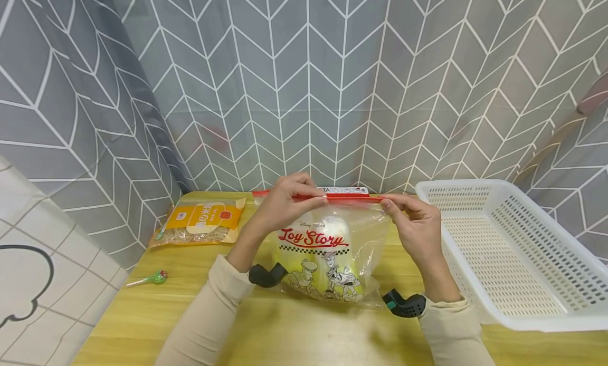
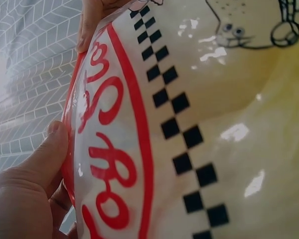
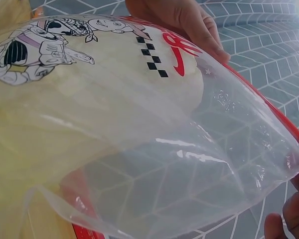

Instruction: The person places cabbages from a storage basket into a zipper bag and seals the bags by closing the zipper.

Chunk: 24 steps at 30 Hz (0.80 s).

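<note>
A clear zip bag (image 1: 313, 260) with a red and black Toy Story print stands upright above the wooden table. Through its plastic shows a bulky, pale yellow-white thing (image 1: 338, 230) that looks like a cabbage. My left hand (image 1: 288, 201) pinches the red zip strip (image 1: 349, 199) left of its middle, thumb in front. At the strip's right end, my right hand (image 1: 419, 226) pinches the bag's top corner. The left wrist view has the left thumb (image 2: 45, 159) against the red edge. Slack clear plastic (image 3: 224, 129) spreads beside the right hand in the right wrist view.
An orange packet of grain (image 1: 204, 221) lies at the back left. In front of it is a lollipop (image 1: 154, 277) in a green wrapper. A white plastic basket (image 1: 510, 252) stands on the right. Behind the bag, a box edge (image 1: 349, 190) shows near the patterned curtain (image 1: 328, 92).
</note>
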{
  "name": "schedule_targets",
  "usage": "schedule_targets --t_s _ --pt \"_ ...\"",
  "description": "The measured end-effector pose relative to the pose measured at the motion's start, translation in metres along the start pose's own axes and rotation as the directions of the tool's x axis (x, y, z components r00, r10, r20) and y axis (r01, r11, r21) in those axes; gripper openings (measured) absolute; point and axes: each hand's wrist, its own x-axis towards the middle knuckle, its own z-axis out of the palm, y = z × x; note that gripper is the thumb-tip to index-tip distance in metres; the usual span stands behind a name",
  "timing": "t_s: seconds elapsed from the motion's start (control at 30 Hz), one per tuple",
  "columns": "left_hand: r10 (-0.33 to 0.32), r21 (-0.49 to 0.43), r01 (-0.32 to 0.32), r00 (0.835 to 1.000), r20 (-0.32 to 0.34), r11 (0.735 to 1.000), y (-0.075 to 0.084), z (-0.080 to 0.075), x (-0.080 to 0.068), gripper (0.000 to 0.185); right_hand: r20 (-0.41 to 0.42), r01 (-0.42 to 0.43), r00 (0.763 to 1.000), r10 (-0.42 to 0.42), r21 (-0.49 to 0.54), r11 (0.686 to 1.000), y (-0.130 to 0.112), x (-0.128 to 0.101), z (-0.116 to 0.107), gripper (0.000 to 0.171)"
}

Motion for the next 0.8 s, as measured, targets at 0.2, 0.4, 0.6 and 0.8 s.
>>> schedule_targets --t_s 0.2,0.4,0.6,0.8 --pt "0.005 0.010 -0.005 1.000 -0.006 1.000 -0.0023 -0.0027 -0.0031 0.010 -0.001 -0.009 1.000 0.009 -0.024 1.000 0.0002 0.0000 -0.0003 0.009" --pt "0.016 0.030 -0.015 1.000 -0.015 0.999 -0.0040 -0.0049 -0.0050 0.010 -0.006 -0.015 1.000 0.015 -0.024 1.000 0.0012 -0.0005 -0.0009 0.009" --pt "0.025 0.013 -0.024 0.999 -0.022 1.000 -0.0072 -0.0077 -0.0078 0.010 -0.006 -0.010 1.000 0.010 0.001 1.000 0.0024 -0.0009 -0.0009 0.010" --pt "0.025 0.009 -0.025 0.999 -0.035 1.000 -0.0102 -0.0099 -0.0102 0.009 -0.003 0.001 1.000 -0.001 0.014 1.000 0.0033 -0.0008 -0.0010 0.010"
